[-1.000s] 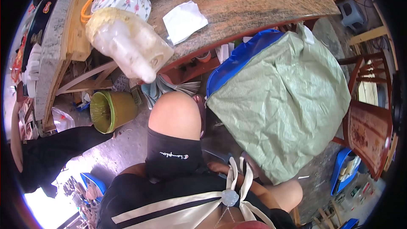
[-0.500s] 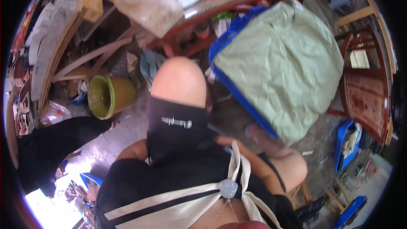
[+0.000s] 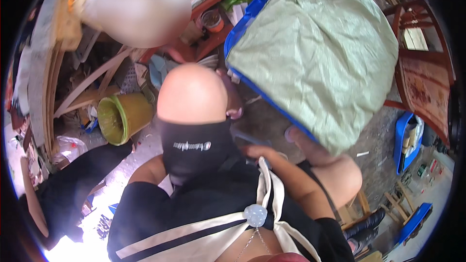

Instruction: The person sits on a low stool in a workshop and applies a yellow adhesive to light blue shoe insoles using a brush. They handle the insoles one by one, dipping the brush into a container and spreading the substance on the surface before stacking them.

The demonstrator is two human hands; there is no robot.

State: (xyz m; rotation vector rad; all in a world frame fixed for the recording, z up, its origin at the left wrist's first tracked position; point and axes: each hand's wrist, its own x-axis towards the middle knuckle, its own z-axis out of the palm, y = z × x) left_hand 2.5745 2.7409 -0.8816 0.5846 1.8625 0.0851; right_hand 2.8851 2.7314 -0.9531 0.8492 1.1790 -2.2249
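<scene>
My left forearm (image 3: 148,169) comes out of a black sleeve and goes behind the black shorts (image 3: 196,146); the left hand is hidden there. My right hand (image 3: 254,152) is low beside my raised thigh, at the edge of the shorts. Its fingers are mostly hidden, so neither their shape nor anything in them can be made out. Ahead and to the right stands a large blue bin (image 3: 237,35), with a pale green woven sheet (image 3: 320,58) spread over it. Neither hand touches the bin or the sheet.
A yellow-green bucket (image 3: 138,114) lies tilted at the left, near wooden boards (image 3: 92,85). A blurred, bulging pale bag (image 3: 138,9) sits at the upper left. On the right are a reddish wooden chair (image 3: 427,85) and a blue crate (image 3: 405,143). Another person's dark-clothed leg (image 3: 92,170) reaches in at left.
My view has shifted, so the covered bin sits higher and larger and the pale bag lies further left. Both my arms stay low by my lap.
</scene>
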